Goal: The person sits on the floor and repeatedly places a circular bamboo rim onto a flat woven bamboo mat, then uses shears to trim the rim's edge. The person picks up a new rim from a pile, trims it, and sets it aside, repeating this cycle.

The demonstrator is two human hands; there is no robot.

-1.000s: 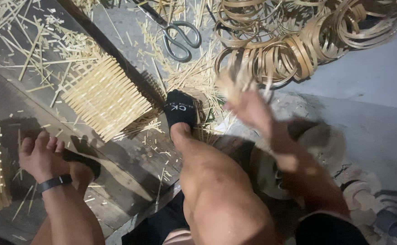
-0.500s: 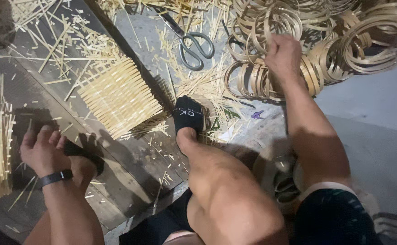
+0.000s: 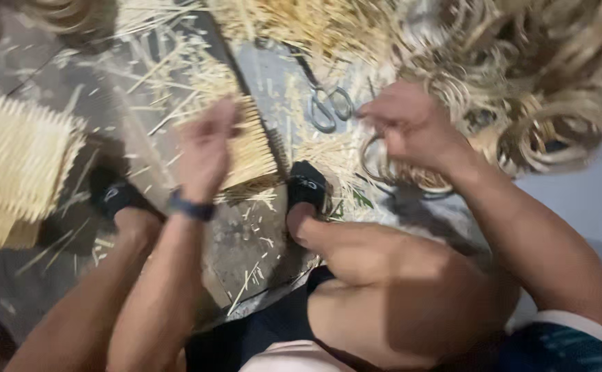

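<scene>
Since half a second ago, the left hand (image 3: 204,155) has been lifted from the floor beside the left foot and is now raised over the woven slat mat (image 3: 249,148), fingers loosely spread, nothing seen held, though blur hides detail. The right hand (image 3: 411,127) has been drawn back from the far heap of bamboo rings (image 3: 535,103) and is closed on a single bamboo ring (image 3: 383,165), just right of the scissors (image 3: 330,107). So a ring appears to have been picked out.
</scene>
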